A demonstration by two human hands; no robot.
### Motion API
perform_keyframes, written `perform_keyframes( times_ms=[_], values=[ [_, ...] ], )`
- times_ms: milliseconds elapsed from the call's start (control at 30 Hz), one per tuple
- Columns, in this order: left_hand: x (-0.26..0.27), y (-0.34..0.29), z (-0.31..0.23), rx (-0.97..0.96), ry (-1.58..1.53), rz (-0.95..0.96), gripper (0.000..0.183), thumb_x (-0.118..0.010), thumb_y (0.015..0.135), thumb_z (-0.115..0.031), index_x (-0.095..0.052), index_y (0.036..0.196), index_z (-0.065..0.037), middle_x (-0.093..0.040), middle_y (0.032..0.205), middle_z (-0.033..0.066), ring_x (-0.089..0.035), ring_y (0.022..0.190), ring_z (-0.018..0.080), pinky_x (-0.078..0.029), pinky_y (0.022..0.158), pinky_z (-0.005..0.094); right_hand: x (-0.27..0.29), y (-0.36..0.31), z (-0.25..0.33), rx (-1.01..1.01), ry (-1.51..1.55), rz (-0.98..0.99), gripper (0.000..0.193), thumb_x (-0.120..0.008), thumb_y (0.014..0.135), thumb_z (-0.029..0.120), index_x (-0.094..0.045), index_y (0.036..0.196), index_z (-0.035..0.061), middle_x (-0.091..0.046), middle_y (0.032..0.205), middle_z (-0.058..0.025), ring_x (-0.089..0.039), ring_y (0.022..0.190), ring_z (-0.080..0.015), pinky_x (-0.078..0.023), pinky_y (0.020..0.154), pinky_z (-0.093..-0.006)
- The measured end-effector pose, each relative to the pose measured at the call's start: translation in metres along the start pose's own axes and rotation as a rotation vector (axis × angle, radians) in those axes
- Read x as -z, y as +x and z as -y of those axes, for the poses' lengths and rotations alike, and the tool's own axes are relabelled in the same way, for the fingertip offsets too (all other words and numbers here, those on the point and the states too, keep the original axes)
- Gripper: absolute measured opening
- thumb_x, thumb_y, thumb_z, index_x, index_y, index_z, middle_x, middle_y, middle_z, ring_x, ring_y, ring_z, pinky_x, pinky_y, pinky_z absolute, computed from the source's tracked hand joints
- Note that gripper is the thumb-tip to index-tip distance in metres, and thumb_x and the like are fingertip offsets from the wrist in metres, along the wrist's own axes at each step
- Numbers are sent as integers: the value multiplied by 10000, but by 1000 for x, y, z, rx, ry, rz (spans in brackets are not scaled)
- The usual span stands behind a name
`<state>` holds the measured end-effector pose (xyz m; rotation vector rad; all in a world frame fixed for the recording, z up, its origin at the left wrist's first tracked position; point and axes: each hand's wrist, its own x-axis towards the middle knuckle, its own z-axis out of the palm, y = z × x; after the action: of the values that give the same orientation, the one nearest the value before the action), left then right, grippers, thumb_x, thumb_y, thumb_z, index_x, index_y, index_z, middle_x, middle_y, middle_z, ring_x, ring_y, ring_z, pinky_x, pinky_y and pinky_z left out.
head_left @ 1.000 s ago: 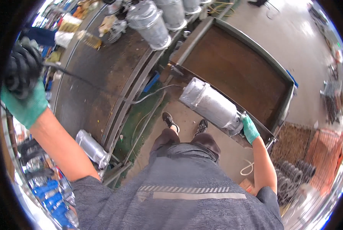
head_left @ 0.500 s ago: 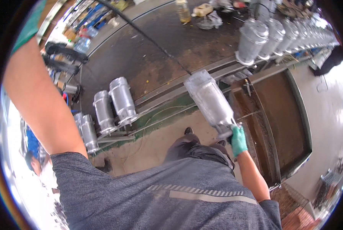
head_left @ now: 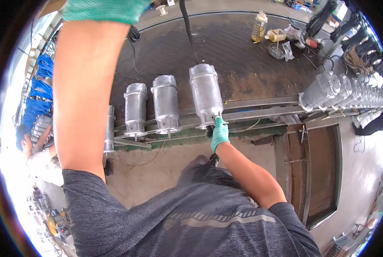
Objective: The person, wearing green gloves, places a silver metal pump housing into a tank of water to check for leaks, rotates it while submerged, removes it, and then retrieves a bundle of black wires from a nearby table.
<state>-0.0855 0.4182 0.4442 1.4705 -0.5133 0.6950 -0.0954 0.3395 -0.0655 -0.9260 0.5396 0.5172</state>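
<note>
My right hand (head_left: 219, 133), in a green glove, grips the lower end of a silver metal cylinder housing (head_left: 205, 93). The housing stands on the rail at the front edge of the dark workbench (head_left: 243, 55). A black cable (head_left: 186, 25) runs from the top of the picture down to the housing's upper end. My left arm is raised high. Only the green glove of my left hand (head_left: 101, 8) shows at the top edge, and its fingers are cut off. Two similar housings (head_left: 166, 105) (head_left: 136, 109) stand to the left of the held one.
A row of several more housings (head_left: 341, 92) lies at the right of the bench. An oil bottle (head_left: 260, 26) and small parts sit at the back. A brown metal cart tray (head_left: 320, 171) is at my right. Blue cable coils (head_left: 39, 90) and another person (head_left: 29, 147) are at the left.
My right hand has carried the housing from the cart side to the bench and stood it on the rail beside the two others. My view has turned toward the bench.
</note>
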Motion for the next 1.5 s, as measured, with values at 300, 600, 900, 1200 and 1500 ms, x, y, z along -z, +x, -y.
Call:
perform_keyframes(
  times_ms=[300, 600, 900, 1200, 1500],
  values=[
    [97, -28, 46, 361, -102, 57, 489, -689, 974, -458, -663, 1127, 6, -738, 975, 137, -764, 886, 248, -649, 795, 365, -12, 26, -36, 29, -146, 6, 334, -635, 1014, 411, -660, 1196, 132, -668, 971, -3, -653, 783, -153, -595, 659, -348],
    [158, -67, 113, 395, 69, 6, 327, -731, 960, -235, -651, 1182, -9, -740, 1048, 114, -750, 943, 247, -632, 845, 405, 19, -17, 52, -320, -503, 265, 565, -586, 1025, 502, -568, 1358, 46, -641, 1228, -115, -668, 1018, -256, -570, 902, -444],
    [181, -98, 205, 319, 539, -64, 503, -800, 913, -131, -528, 1327, -41, -694, 1112, 72, -664, 985, 177, -545, 904, 337, 223, -48, 103, 8, -377, -170, 339, -601, 1030, 243, -553, 1295, 38, -694, 1076, -184, -713, 862, -323, -617, 722, -455],
    [183, 8, 212, 180, 783, -41, 546, -796, 902, -259, -511, 1301, -19, -710, 1109, 244, -698, 1053, 416, -546, 889, 465, 387, -116, 74, 33, -246, -574, 273, -561, 1032, 291, -532, 1236, 113, -697, 967, -190, -702, 695, -355, -600, 569, -498],
    [202, 28, 267, 226, 279, -102, 501, -803, 906, -198, -571, 1313, -21, -674, 1095, 44, -624, 963, 137, -543, 883, 321, 433, -151, 53, -90, -103, -750, 231, -567, 1029, 297, -524, 1217, 170, -703, 918, -181, -685, 636, -378, -595, 529, -514]
  ],
)
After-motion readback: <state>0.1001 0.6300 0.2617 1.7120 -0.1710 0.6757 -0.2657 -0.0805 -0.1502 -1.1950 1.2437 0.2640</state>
